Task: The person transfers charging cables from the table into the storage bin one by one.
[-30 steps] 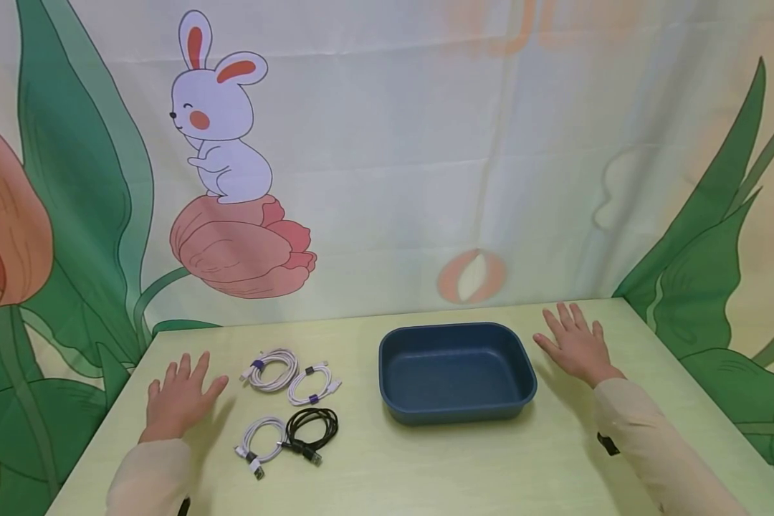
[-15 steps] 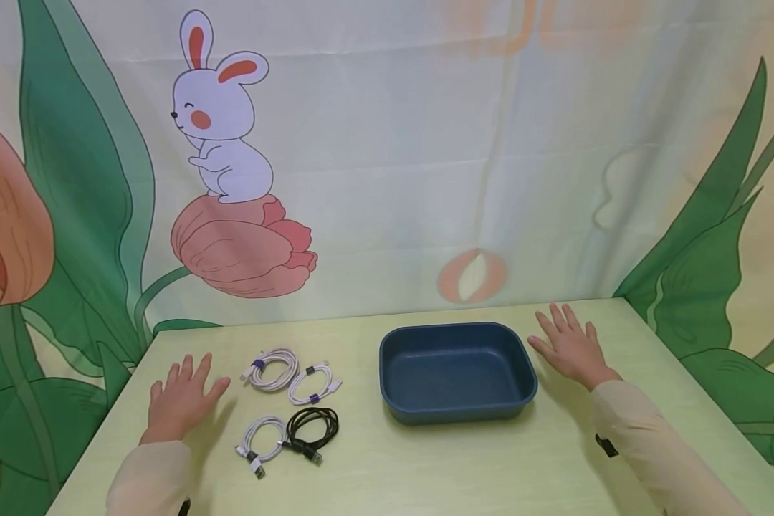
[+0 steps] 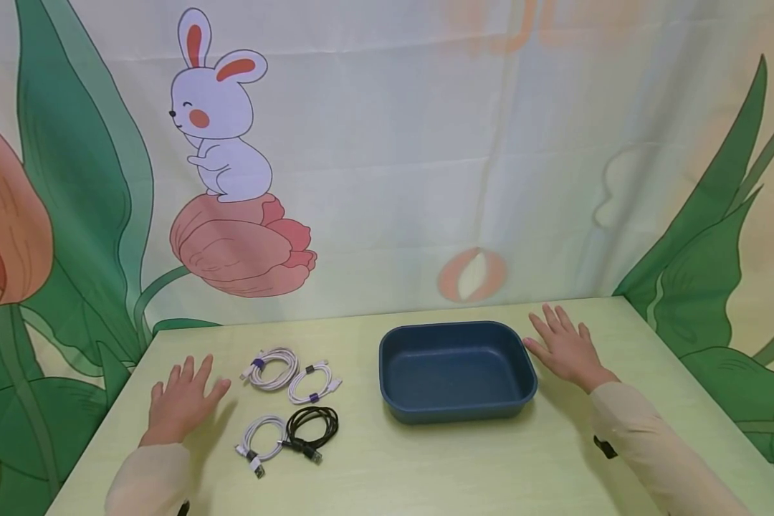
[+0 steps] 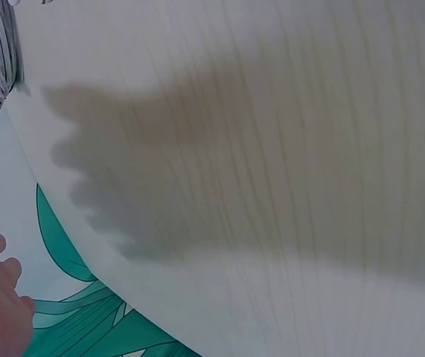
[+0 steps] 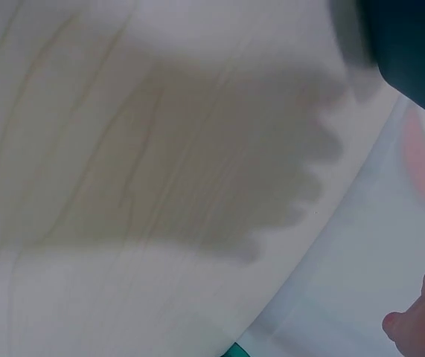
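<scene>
My left hand [image 3: 179,403] hovers over the table's left side, fingers spread, holding nothing; its shadow falls on the wood in the left wrist view. Just right of it lie several coiled cables: a larger white cable [image 3: 286,380] with a purple tie, a smaller white cable [image 3: 291,390], a third white cable [image 3: 248,435] and a black cable [image 3: 334,428]. The last two touch. My right hand [image 3: 569,352], also spread and holding nothing, is raised close to the right side of a blue rectangular bin [image 3: 458,414], whose inside shows no contents.
The pale wooden table [image 3: 387,473] ends at the back against a hanging cloth [image 3: 374,179] printed with a rabbit, tulips and leaves. Between the cables and the bin runs a bare strip of tabletop.
My right hand has shifted slightly left, nearer the bin. The left hand has barely moved, and the cables and bin lie as before.
</scene>
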{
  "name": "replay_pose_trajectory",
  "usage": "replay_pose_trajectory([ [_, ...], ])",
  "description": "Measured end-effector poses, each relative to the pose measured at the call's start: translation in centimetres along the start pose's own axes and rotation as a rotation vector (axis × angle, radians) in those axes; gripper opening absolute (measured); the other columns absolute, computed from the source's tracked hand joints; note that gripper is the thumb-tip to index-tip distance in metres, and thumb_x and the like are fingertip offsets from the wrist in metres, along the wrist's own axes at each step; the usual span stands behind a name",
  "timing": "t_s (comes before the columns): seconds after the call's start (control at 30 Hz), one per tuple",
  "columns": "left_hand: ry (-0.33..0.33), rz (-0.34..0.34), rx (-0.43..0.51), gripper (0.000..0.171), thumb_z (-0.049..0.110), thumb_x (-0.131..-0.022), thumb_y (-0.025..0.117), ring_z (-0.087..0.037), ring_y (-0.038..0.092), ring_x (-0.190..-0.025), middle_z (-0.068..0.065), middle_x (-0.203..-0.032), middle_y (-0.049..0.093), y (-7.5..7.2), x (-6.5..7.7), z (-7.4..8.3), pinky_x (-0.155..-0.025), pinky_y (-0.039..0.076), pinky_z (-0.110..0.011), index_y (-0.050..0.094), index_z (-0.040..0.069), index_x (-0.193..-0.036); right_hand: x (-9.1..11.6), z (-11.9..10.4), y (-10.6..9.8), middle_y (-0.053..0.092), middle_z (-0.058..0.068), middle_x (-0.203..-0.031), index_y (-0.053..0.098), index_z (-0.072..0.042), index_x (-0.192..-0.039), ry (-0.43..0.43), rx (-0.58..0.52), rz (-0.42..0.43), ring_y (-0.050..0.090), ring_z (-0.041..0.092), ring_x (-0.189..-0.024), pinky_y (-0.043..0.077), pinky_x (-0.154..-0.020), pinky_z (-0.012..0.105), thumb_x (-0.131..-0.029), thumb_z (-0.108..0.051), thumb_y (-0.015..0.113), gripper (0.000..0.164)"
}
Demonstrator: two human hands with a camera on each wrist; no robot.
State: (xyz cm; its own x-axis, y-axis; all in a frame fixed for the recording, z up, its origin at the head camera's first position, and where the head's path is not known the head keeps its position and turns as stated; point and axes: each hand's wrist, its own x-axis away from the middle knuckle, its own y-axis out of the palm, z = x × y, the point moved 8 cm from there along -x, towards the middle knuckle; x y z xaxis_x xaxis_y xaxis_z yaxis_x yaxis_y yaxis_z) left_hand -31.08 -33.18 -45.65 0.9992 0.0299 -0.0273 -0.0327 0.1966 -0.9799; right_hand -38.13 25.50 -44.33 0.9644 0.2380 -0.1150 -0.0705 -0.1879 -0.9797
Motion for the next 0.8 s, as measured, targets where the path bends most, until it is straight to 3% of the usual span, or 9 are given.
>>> replay_pose_trajectory([
  [0.8, -0.007, -0.016, 0.009, 0.075, 0.055, -0.089, 0.030, -0.053, 0.013, -0.123, -0.035, -0.137, 0.014, 0.6, 0.4, -0.3, -0.092, 0.011, -0.068, 0.021, -0.001, -0.137, 0.7, -1.2, 0.7, 0.014, 0.023, -0.145, 0.030, -0.009, -0.138, -0.035, -0.060, -0.020, 0.011, 0.040, -0.132, 0.015, -0.095, 0.067, -0.091, -0.049, 0.034, 0.062],
])
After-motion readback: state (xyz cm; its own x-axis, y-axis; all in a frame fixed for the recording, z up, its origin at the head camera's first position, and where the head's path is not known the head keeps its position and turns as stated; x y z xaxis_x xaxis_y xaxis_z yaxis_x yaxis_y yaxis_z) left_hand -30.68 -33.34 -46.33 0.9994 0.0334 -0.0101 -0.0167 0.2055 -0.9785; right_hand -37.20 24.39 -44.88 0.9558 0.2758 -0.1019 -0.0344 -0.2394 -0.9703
